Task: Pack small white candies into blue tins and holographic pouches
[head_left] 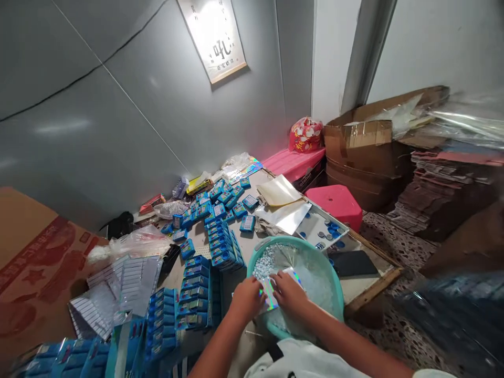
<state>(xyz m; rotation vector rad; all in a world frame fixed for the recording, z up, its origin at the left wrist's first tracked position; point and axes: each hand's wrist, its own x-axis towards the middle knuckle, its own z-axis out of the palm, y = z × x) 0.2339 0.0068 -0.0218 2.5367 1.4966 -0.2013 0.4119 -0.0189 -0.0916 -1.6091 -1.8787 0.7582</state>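
Note:
Both my hands meet over a teal plastic basin (336, 286) at the table's near edge. My left hand (246, 298) and my right hand (289, 292) pinch a small shiny holographic pouch (271, 290) between them, fingers closed on its edges. The basin holds a heap of small pale tablets (264, 262) and some clear plastic film. Rows of small blue boxes (197, 286) lie just left of my left hand.
More blue boxes (220, 210) spread up the table, with silver foil bags (284, 215), a tray of blue caps (326, 231) and a black phone (352, 262). A pink stool (336, 202), cardboard boxes (366, 142) and stacked flat cartons (441, 189) stand to the right.

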